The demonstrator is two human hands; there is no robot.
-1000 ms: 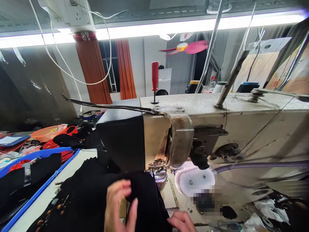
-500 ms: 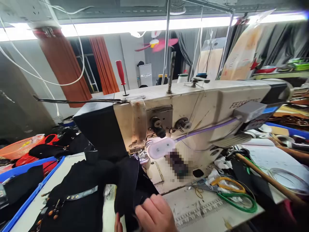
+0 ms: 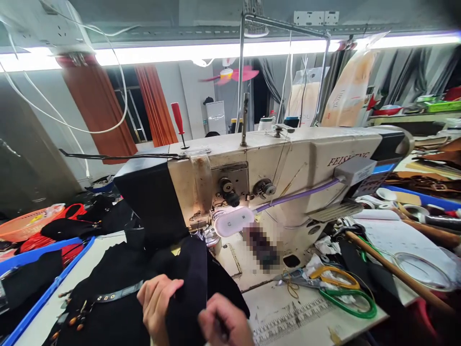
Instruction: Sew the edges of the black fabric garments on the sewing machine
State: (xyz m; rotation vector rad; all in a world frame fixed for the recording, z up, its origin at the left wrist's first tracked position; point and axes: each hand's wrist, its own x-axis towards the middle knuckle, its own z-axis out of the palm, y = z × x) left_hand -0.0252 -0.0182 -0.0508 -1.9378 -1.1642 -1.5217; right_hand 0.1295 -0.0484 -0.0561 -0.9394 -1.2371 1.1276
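Note:
Black fabric (image 3: 189,288) lies under the needle area of a sewing machine (image 3: 284,158) and spreads left over the table. My left hand (image 3: 158,300) grips its left part, fingers bent over the cloth and the thumb side toward the machine. My right hand (image 3: 225,319), a little blurred, is curled at the lower right edge of the same fabric; its fingertips are partly hidden. A strap with metal eyelets (image 3: 120,293) and dark cords with brown beads (image 3: 77,317) rest on the black cloth at left. The presser foot (image 3: 209,238) touches or nearly touches the fabric; which, I cannot tell.
Scissors with yellow and green handles (image 3: 338,283) lie right of the machine bed, beside a printed ruler scale (image 3: 288,315). A wooden stick (image 3: 396,269) crosses a paper pad (image 3: 425,240). Left stands a blue bin (image 3: 68,276). A pale lamp (image 3: 234,222) hangs over the needle.
My left hand has come up into view onto the fabric, which now bulges further right. My right hand has shifted slightly down. The camera view has moved a little.

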